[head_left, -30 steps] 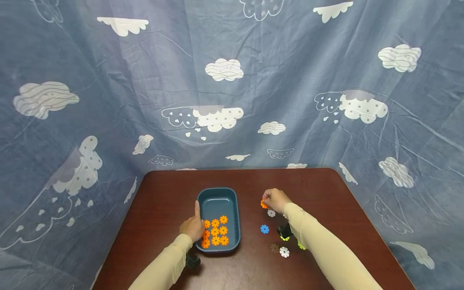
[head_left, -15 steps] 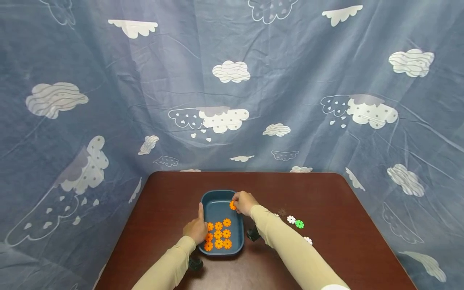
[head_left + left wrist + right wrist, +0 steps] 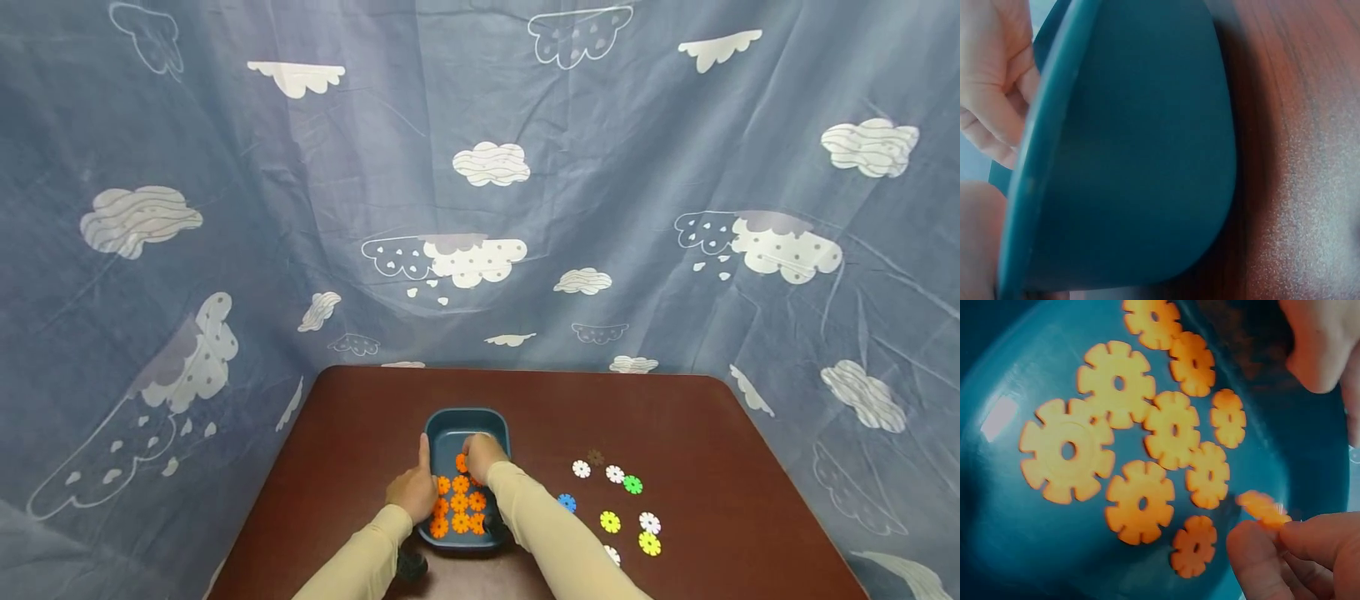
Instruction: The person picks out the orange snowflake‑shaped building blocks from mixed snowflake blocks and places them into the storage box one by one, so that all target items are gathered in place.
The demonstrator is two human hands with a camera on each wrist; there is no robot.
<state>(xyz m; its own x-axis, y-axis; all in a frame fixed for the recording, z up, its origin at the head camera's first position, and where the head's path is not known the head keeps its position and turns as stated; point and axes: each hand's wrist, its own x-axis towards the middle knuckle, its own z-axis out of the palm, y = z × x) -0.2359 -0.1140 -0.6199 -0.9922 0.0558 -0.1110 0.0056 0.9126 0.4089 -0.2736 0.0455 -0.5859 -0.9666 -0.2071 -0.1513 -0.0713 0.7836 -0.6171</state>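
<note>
A dark teal tray (image 3: 467, 419) sits near the middle of the table, its long side running away from me. Flower-shaped notched orange discs (image 3: 460, 502) lie flat in its near half. My left hand (image 3: 412, 493) holds the tray's left rim, index finger (image 3: 424, 452) stretched along it. Over the tray, my right hand (image 3: 486, 454) pinches an orange notched disc (image 3: 1261, 507) between thumb and fingertips, tilted and close above the tray floor. In the left wrist view the tray's outer wall (image 3: 1141, 144) fills the middle, and fingers (image 3: 991, 81) show beyond the rim.
Right of the tray lie loose notched discs: blue (image 3: 567, 502), green (image 3: 633, 484), brown (image 3: 596, 457), yellow (image 3: 611, 522) and several white ones (image 3: 581, 469). A cloud-patterned curtain (image 3: 495, 200) hangs behind and beside the brown table (image 3: 360, 433).
My right hand has moved left from the loose discs, over the tray's right rim and down into it, carrying the orange disc. My left hand has stayed at the rim; the head view has shifted slightly.
</note>
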